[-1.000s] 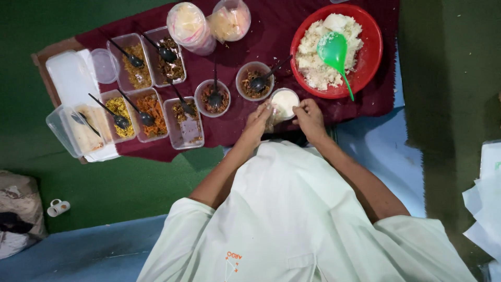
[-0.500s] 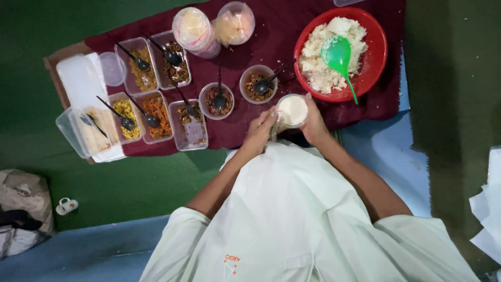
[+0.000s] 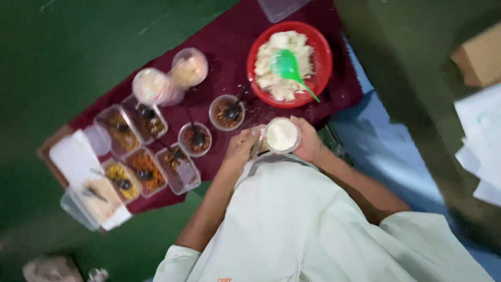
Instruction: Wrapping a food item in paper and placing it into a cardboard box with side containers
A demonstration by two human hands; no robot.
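Both hands are closed around a small round cup (image 3: pixel 282 134) of white food, near the red bowl (image 3: pixel 288 61): left hand (image 3: pixel 240 149), right hand (image 3: pixel 309 142). It seems light, thin-walled; the sides are best held.

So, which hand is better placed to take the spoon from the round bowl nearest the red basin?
Left, probably. The left hand lies closest to that round bowl, while the right hand is wrapped round the small white cup.
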